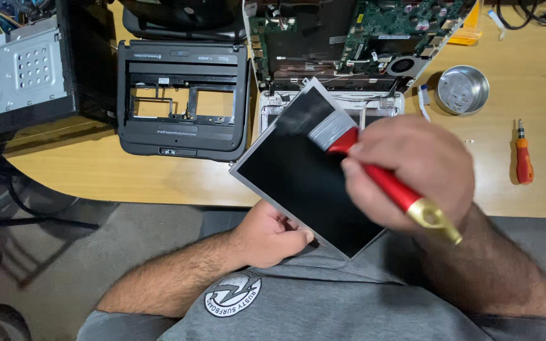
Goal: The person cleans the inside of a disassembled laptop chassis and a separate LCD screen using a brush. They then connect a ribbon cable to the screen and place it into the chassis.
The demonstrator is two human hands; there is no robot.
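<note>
Over the person's lap, at the near edge of the surface (128, 177), the right hand (412, 173) is closed around the red handle of a paintbrush (374, 170). Its fingers wrap the handle near the metal ferrule, and the grey bristles lie on the upper part of a dark laptop screen panel (304, 177). The brass-coloured handle end sticks out below the hand. The left hand (273, 237) pinches the panel's lower edge, thumb on top and the other fingers hidden beneath, so the panel hangs tilted with only that one grip and the brush bearing on it.

That looks like the weak point. With a single-edge hold, a firm brush stroke could twist the thin panel or lever it out of the fingers, and it might drop to the lap or knock the surface edge. The metal ferrule could also scratch the dark face if the brush tips too flat.

Just beyond the panel lies an opened laptop base (349, 44) with its green circuit board and fan exposed. To its left sits a black plastic laptop cover (181, 95) and, further left, a metal computer case (20, 69). To the right stand a small round metal dish (462, 89) and an orange-handled screwdriver (523, 158).
</note>
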